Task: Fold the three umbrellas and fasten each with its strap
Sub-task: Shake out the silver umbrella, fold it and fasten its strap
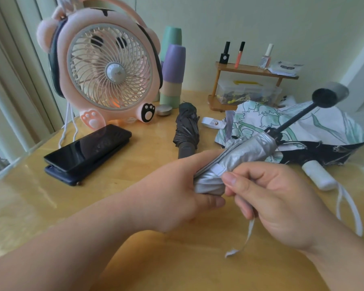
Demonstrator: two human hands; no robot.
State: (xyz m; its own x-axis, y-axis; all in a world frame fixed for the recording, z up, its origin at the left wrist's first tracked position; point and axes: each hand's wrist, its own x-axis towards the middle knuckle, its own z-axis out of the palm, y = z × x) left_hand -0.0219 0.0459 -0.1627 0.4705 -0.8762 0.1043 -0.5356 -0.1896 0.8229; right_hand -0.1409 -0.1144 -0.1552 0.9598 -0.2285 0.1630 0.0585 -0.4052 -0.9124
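A silver umbrella (243, 153), rolled up, is held over the wooden table (135, 269), its black shaft and grey handle (330, 95) pointing up and to the right. My left hand (177, 190) grips its near end. My right hand (277, 198) pinches the grey strap (246, 238), whose loose end dangles down. A dark grey umbrella (186, 130) lies folded behind. A floral white umbrella (303, 127) with a black lining and a white handle (318, 175) lies spread loose at the right.
A pink bear-shaped fan (107, 66) stands at the back left, with a dark phone (88, 148) on a case in front. Stacked cups (172, 74), a small metal tin (164, 109) and a wooden shelf (250, 70) with nail polish bottles stand at the back.
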